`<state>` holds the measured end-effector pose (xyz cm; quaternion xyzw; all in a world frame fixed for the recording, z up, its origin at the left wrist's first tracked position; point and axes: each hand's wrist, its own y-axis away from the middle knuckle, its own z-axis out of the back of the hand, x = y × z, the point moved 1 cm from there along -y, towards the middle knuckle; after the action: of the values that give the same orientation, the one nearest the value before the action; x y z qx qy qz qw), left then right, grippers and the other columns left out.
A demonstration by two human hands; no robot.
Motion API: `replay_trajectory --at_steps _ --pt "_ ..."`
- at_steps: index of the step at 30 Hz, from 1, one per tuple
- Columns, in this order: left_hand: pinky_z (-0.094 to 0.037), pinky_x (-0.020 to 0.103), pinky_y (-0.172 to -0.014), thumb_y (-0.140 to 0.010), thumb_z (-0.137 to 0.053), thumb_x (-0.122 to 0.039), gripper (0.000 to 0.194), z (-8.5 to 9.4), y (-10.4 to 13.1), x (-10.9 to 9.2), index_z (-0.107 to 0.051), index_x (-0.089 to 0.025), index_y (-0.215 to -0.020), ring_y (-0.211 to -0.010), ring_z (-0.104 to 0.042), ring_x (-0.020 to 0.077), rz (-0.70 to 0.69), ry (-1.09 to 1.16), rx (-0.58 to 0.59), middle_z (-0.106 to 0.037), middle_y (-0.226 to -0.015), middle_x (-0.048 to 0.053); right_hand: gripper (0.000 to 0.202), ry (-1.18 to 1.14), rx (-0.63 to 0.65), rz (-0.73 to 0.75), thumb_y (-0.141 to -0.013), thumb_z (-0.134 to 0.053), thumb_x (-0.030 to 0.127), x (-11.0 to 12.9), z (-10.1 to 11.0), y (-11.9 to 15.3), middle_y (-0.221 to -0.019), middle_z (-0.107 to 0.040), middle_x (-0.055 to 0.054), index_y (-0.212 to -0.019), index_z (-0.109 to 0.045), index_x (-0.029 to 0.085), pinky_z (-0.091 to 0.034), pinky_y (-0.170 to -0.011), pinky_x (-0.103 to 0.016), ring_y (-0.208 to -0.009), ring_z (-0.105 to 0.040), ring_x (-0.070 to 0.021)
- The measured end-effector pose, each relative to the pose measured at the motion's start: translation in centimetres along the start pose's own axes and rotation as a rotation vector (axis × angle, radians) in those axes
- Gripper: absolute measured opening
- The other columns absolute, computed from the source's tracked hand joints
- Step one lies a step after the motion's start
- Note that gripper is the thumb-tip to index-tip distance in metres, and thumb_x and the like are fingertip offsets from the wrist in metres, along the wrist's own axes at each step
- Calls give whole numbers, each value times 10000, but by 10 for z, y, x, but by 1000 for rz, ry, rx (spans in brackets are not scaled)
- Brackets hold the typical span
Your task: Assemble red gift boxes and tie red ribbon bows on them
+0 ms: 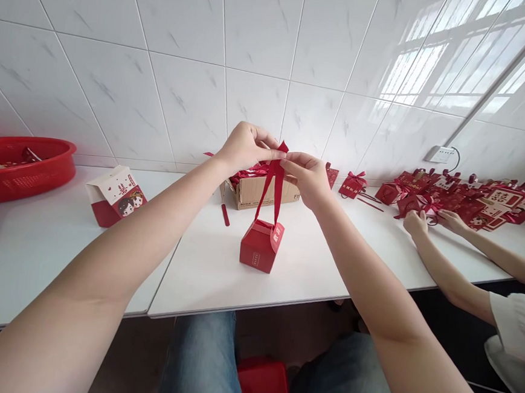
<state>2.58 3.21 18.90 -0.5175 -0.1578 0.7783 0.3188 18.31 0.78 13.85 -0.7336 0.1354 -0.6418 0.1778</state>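
A small red gift box (258, 249) with a folded top stands upright on the white table in front of me. From its top a red ribbon (278, 191) runs upward in two strands that meet between my hands. My left hand (252, 144) pinches the ribbon near its upper ends. Close beside it, my right hand (307, 174) also has its fingers pinched on the ribbon, and the two hands' fingertips nearly touch. Short ribbon tips stick up above the fingers.
Behind the gift box, a cardboard box (262, 195) holds red ribbons. A white-and-red box (116, 196) and a red plastic basket (42, 167) stand left. Many finished red boxes (466, 200) crowd the right, where a co-worker's hands (417, 224) handle one. A tiled wall bounds the back.
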Motion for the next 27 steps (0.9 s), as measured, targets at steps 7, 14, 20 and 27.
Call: replay_trajectory --at_steps 7,14,20,27 --pt "-530 319 -655 -582 -847 -252 267 -2 -2 3 -639 -137 -705 -633 -610 150 -15 -17 -25 -648 -646 16 364 190 192 44 -718 -730 458 -1 2 4 -897 -690 -27 -953 -637 197 -515 -803 -305 -836 -643 -137" --pt "-544 330 -652 -533 -870 -202 296 -6 -3 4 -621 -148 -685 -646 -626 164 78 55 -46 -626 -605 8 412 360 98 173 -724 -669 587 -4 -5 0 -620 -547 38 -772 -589 186 -398 -526 -225 -546 -499 -79" --pt "-549 326 -678 -617 -822 -210 199 -7 5 13 -662 -138 -712 -675 -651 163 232 299 -48 -659 -672 38 412 234 141 54 -770 -631 586 -8 -3 -1 -565 -507 42 -702 -553 187 -376 -483 -214 -490 -450 -64" --pt "-518 300 -689 -736 -687 -259 126 -17 56 15 -723 -175 -822 -751 -646 172 2 117 -167 -715 -849 57 224 -101 222 -233 -799 -679 406 -7 3 0 -764 -657 -8 -836 -647 187 -497 -615 -228 -619 -561 -85"
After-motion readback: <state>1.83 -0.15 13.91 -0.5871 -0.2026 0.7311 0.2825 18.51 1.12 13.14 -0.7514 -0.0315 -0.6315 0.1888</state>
